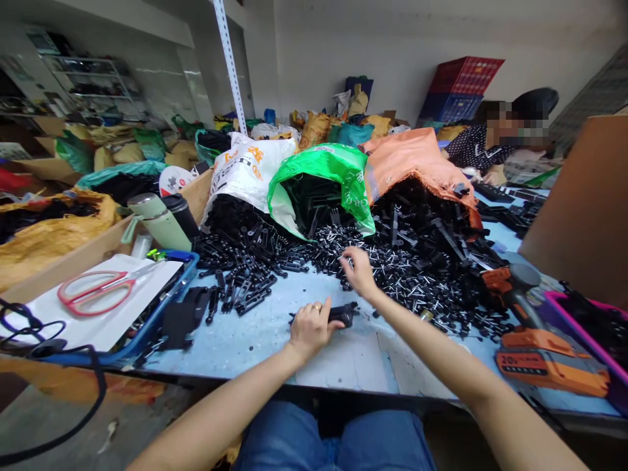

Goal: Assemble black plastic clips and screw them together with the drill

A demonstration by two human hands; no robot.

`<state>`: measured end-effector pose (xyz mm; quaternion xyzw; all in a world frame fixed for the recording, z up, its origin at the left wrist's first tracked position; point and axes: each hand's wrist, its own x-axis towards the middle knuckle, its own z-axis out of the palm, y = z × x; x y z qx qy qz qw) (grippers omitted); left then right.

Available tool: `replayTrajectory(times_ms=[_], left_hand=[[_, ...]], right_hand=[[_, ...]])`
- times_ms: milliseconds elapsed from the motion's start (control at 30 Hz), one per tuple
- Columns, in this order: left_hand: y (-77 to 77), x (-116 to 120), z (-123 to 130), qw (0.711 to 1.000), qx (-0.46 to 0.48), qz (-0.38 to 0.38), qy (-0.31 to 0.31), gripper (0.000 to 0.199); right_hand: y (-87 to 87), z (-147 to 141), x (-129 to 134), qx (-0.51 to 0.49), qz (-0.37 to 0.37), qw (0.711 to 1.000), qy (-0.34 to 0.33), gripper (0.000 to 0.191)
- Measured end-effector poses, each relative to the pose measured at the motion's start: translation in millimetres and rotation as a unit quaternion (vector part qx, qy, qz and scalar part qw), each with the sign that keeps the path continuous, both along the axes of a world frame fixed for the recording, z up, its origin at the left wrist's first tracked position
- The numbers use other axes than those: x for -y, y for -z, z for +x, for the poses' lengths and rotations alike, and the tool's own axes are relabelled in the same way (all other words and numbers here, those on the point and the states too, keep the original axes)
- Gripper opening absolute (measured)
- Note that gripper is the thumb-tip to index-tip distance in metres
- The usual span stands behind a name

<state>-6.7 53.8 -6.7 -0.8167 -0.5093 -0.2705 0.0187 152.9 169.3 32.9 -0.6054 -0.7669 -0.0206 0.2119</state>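
My left hand (311, 327) is closed over a black plastic part (346, 314) lying on the blue tabletop; much of the part is under the fingers. My right hand (359, 271) is at the near edge of a heap of screws (336, 245) with silvery shanks and dark heads. Its fingers are curled together, and anything between them is too small to make out. Left of my hands lies a pile of small black plastic arms (248, 291). A green sack (326, 157) opens toward me behind the screws, with black parts inside.
A cordless drill (544, 347) rests at the right beside a pink-rimmed bin (589, 327). On the left, red-handled scissors (98, 291) lie on a blue tray (189, 271), near a green flask (159, 222). A co-worker (483, 147) sits across at the right.
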Motion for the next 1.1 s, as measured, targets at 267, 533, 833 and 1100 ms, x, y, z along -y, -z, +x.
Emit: replayTrajectory(times_ms=[267,533,833,1100], left_hand=[[-9.7,-74.6,-0.1,0.994,-0.054,-0.016,-0.099,0.053],[-23.6,-120.4,-118.9,0.952,-0.020,-0.080,-0.296,0.033],[-35.6,-179.8,-135.1,0.908,0.021,-0.163,-0.385,0.033],[-52.8,-92.9,-92.5,0.945,0.003,-0.124,-0.301,0.030]], right_hand=[[-25.3,24.3,-128.6,0.092,-0.055,0.989,0.103,0.021],[-57.0,55.9,-78.6,0.066,0.098,0.992,0.033,0.032],[-18.0,29.5,147.8,0.249,-0.008,0.825,-0.507,0.023],[21.2,29.2,149.3,0.093,-0.118,0.984,-0.092,0.046]])
